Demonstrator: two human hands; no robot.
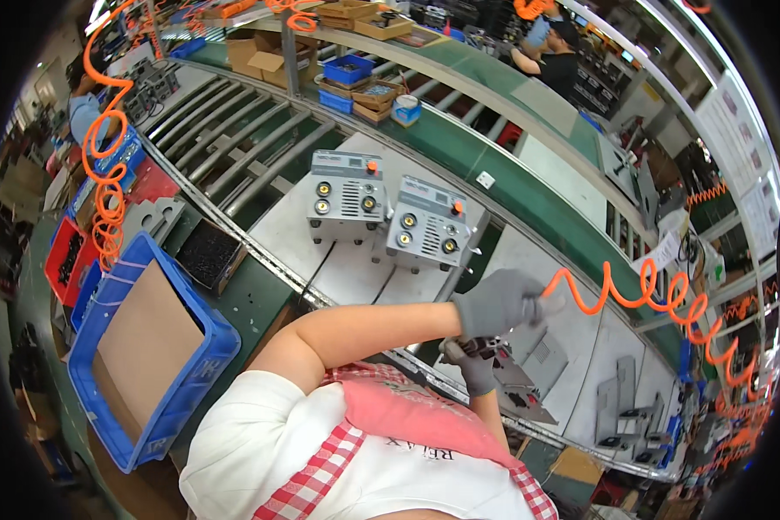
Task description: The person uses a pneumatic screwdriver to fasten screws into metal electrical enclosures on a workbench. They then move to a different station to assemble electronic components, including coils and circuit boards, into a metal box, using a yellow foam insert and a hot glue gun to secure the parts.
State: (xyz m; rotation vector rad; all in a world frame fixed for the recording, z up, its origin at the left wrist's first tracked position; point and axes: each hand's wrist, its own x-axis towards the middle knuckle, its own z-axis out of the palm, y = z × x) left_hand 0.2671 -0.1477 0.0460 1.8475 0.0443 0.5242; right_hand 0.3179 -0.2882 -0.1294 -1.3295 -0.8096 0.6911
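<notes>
My left hand (501,303), in a grey glove, reaches across to the right with its fingers closed. An orange coiled hose (594,303) runs up to its blurred fingertips; what sits inside the grip is hidden. Just below it, my gloved right hand (477,371) is closed round a small dark metal part (485,347), whose kind does not show. Beside the right hand, on the white work surface, lies a grey sheet-metal panel (546,362) with dark fittings (522,400) near it. To the left of my hands stand two grey box-shaped machines (347,204) (427,227) with knobs and sockets.
On the left a blue crate (221,342) holds a cardboard sheet, near a box of small black parts (206,251). Grey metal brackets (620,403) stand at the right. Beyond runs a roller conveyor (243,147) with blue bins (348,69). Two people work farther off.
</notes>
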